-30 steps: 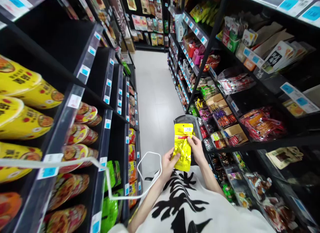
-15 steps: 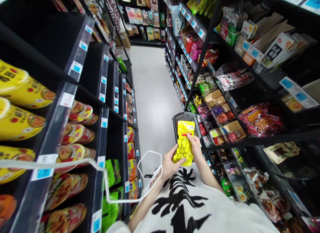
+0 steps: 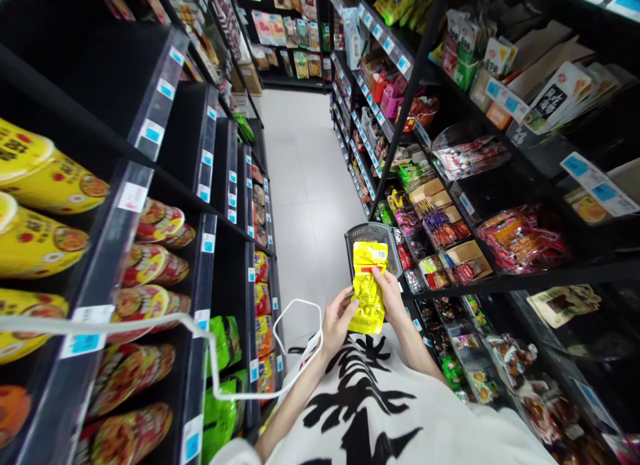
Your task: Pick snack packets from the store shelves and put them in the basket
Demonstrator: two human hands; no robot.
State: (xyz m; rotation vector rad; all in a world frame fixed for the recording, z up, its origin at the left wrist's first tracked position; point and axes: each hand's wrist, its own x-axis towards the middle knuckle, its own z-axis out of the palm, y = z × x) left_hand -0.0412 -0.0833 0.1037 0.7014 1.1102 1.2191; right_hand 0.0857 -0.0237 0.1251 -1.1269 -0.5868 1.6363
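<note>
A yellow snack packet (image 3: 369,298) with a barcode near its top edge is held upright in front of my shirt. My left hand (image 3: 338,320) pinches its left side, thumb lying at the edge and the other fingers partly hidden behind. On the right side, my right hand (image 3: 391,294) grips the packet with the thumb on its printed face. Beyond it is a grey plastic shopping basket (image 3: 373,233), partly covered by the packet and my right hand.
Shelves with yellow noodle cups (image 3: 45,235) and red noodle cups (image 3: 155,265) line the left. Bagged snacks (image 3: 523,238) fill shelves on the right. A grey aisle floor (image 3: 305,165) runs between them. A white cable (image 3: 215,372) crosses at lower left.
My left thumb has shifted from the packet's lower face up toward its left edge. The packet has moved very slightly left.
</note>
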